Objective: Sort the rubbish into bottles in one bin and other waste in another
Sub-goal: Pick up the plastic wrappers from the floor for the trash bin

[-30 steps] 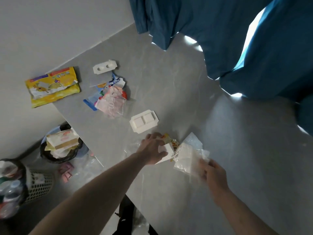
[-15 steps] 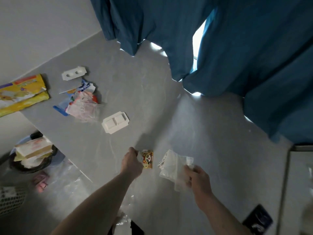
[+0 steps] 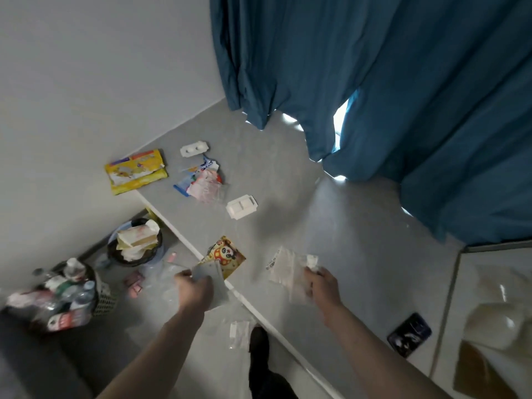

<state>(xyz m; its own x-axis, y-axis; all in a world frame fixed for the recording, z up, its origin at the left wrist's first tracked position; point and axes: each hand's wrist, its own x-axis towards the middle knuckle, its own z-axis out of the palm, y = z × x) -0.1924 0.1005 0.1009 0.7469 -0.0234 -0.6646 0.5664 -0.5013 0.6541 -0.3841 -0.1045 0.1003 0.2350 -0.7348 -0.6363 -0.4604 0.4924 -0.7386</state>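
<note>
At the lower centre of the frame the left hand (image 3: pixel 193 290) grasps a grey-white wrapper (image 3: pixel 211 279) over the table (image 3: pixel 359 240) edge, the right hand (image 3: pixel 322 286) pinches a clear plastic bag (image 3: pixel 285 267), a panda packet (image 3: pixel 226 256) lies between them, and further left the bottle bin (image 3: pixel 54 295) and waste bin (image 3: pixel 135 243) stand on the floor.

Hidden, cropped and blurred parts, for you to check.

Your left hand (image 3: pixel 193 290) covers the near edge of the grey sheet (image 3: pixel 211 279) it grips, and that sheet hides the panda wrapper's (image 3: pixel 227 256) near corner. Your right hand (image 3: pixel 321 286) masks part of the clear bag (image 3: pixel 283 267), whose label print is too small to read. At 8 o'clock the bottle bin (image 3: pixel 56 298) is smeared and cut by the frame edge. At 4 o'clock the dark phone (image 3: pixel 409 335) is blurred.
</note>
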